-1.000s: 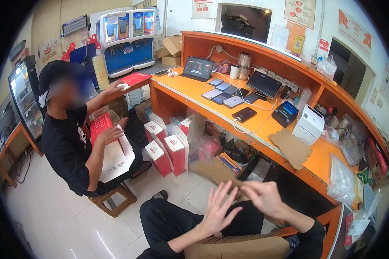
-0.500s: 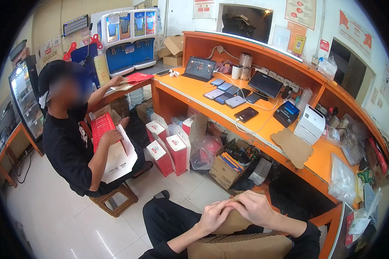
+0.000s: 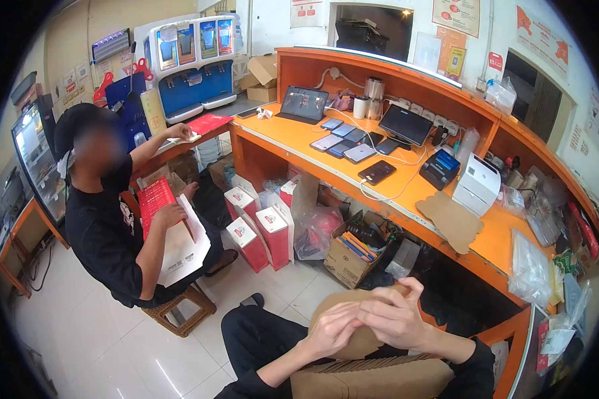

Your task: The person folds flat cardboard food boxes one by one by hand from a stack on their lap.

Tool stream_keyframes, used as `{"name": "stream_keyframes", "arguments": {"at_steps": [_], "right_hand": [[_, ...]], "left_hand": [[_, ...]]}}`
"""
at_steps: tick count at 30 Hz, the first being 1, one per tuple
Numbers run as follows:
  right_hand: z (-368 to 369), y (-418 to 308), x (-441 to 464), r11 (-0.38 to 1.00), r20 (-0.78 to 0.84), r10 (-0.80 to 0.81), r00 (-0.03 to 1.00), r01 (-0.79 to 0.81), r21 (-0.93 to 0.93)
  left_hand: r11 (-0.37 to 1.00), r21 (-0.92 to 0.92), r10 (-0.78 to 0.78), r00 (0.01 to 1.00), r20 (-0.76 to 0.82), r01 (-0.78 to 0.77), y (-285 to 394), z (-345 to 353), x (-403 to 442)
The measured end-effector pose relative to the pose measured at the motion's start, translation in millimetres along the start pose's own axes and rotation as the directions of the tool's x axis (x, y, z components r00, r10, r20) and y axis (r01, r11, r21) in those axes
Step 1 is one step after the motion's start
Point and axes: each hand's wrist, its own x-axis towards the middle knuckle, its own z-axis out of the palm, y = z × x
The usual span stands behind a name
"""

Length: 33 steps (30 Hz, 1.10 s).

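My left hand (image 3: 334, 328) and my right hand (image 3: 394, 315) meet above my lap, fingers bent together at the edge of a brown cardboard piece (image 3: 363, 344). The left fingers are closed on that piece. The right fingers are curled beside them, with the index finger raised; their grip is partly hidden. A stack of brown cardboard (image 3: 373, 380) lies on my lap just below. Another flat cardboard piece (image 3: 451, 219) rests on the orange counter.
A seated person (image 3: 106, 199) at the left holds a red and white sheet (image 3: 183, 256). Red and white boxes (image 3: 273, 229) stand on the floor. Phones (image 3: 359, 153), a tablet (image 3: 304, 105) and a white printer (image 3: 476, 184) are on the counter (image 3: 396, 183). A carton (image 3: 345, 264) sits below.
My hands came together at the cardboard piece, which has swung from out in front to upright over my lap. The other person's far hand moved slightly on the side counter.
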Motion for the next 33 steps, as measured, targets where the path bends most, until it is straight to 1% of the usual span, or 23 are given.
{"name": "stream_keyframes", "arguments": {"at_steps": [1, 2, 3, 4, 6, 8, 9, 10, 11, 13, 14, 16, 17, 18, 19, 20, 24, 25, 26, 28, 29, 31, 33], "right_hand": [[4.7, -0.2, -0.6, 0.997, -0.041, 0.028, 0.999, -0.031, -0.072], [7.8, -1.3, 0.5, 0.988, -0.085, 0.051, 0.995, -0.063, -0.143], [8.0, -3.1, 6.6, 0.983, -0.116, 0.14, 0.983, -0.152, -0.101], [10.2, -2.7, 9.9, 0.963, -0.153, 0.267, 0.951, -0.259, 0.071], [17.3, -2.0, 14.7, 0.808, -0.152, 0.514, 0.844, -0.417, 0.415], [24.3, -1.3, 10.9, 0.542, 0.127, 0.621, 0.774, -0.541, 0.643], [26.5, 2.0, 1.4, 0.236, 0.397, 0.574, 0.716, -0.609, 0.757], [28.5, 3.9, -5.7, -0.095, 0.627, 0.43, 0.65, -0.658, 0.747], [31.1, 4.0, -10.2, -0.069, 0.612, 0.444, 0.654, -0.657, 0.751], [29.3, 1.1, -5.8, -0.016, 0.583, 0.467, 0.665, -0.653, 0.757], [31.1, 3.8, -6.4, 0.064, 0.551, 0.485, 0.679, -0.656, 0.752], [33.3, 11.4, -4.4, 0.22, 0.483, 0.514, 0.709, -0.653, 0.725], [30.2, 13.1, -2.2, 0.26, 0.49, 0.502, 0.712, -0.665, 0.7], [32.4, 12.7, -3.0, 0.275, 0.479, 0.482, 0.734, -0.646, 0.712], [36.0, 12.9, -4.0, 0.29, 0.468, 0.46, 0.754, -0.626, 0.724], [38.2, 12.4, -4.8, 0.303, 0.458, 0.437, 0.774, -0.606, 0.735], [22.8, 11.0, 8.5, 0.481, 0.367, 0.34, 0.866, -0.496, 0.723], [21.9, 11.0, 9.6, 0.506, 0.349, 0.326, 0.878, -0.475, 0.72], [21.0, 10.9, 10.3, 0.531, 0.331, 0.313, 0.89, -0.453, 0.717], [18.9, 9.7, 10.5, 0.579, 0.387, 0.314, 0.867, -0.498, 0.646], [18.5, 9.0, 9.9, 0.602, 0.414, 0.317, 0.854, -0.518, 0.608], [26.0, 8.0, 4.0, 0.705, 0.279, 0.35, 0.894, -0.448, 0.55], [27.8, 8.6, 2.5, 0.792, 0.117, 0.369, 0.922, -0.378, 0.48]], "left_hand": [[0.999, 0.038, -0.009, 1.0, -0.011, 0.01, -1.4, -0.8, -1.2], [0.997, 0.046, -0.063, 0.993, -0.098, 0.068, -0.3, -1.7, -2.3], [0.991, 0.051, -0.113, 0.976, -0.185, 0.125, 6.2, -4.9, 1.4], [0.983, 0.061, -0.147, 0.941, -0.305, 0.174, 8.8, -8.0, 5.3], [0.949, 0.11, -0.21, 0.853, -0.478, 0.295, 6.8, -17.7, 4.7], [0.942, -0.055, -0.272, 0.661, -0.7, 0.33, 0.3, -14.8, 7.5], [0.933, -0.138, -0.327, 0.624, -0.71, 0.332, -0.5, -16.2, 7.9], [0.918, -0.222, -0.384, 0.588, -0.712, 0.33, -2.3, -18.0, 7.4], [0.895, -0.304, -0.441, 0.551, -0.709, 0.325, -4.2, -18.8, 7.3], [0.953, -0.011, -0.201, 0.609, -0.767, 0.301, -10.0, -17.6, 11.4], [0.949, 0.139, -0.077, 0.638, -0.767, 0.282, -13.6, -16.8, 14.8], [0.877, 0.425, 0.166, 0.688, -0.706, 0.226, -19.8, -15.5, 21.7], [0.809, 0.555, 0.278, 0.708, -0.649, 0.191, -21.1, -15.6, 23.6], [0.799, 0.578, 0.146, 0.88, -0.452, 0.164, -13.5, -20.3, 24.3], [0.794, 0.593, 0.0, 0.976, -0.218, 0.132, 0.9, -29.1, 24.5], [0.794, 0.6, -0.148, 0.988, 0.033, 0.099, 8.7, -35.0, 24.4], [0.972, 0.17, -0.206, 0.943, 0.262, 0.165, -1.5, -36.6, 19.9], [0.98, 0.154, -0.16, 0.961, 0.224, 0.128, -2.5, -34.0, 18.7], [0.958, 0.142, -0.282, 0.914, 0.293, 0.25, 0.7, -34.0, 17.5], [0.864, 0.145, -0.494, 0.758, 0.426, 0.482, 9.9, -34.3, 15.1], [0.89, 0.134, -0.451, 0.799, 0.398, 0.435, 9.3, -33.6, 14.1], [0.934, 0.114, -0.356, 0.871, 0.338, 0.338, 6.6, -31.5, 11.8], [0.94, 0.12, -0.341, 0.9, 0.271, 0.32, 6.5, -30.3, 8.4]]}}
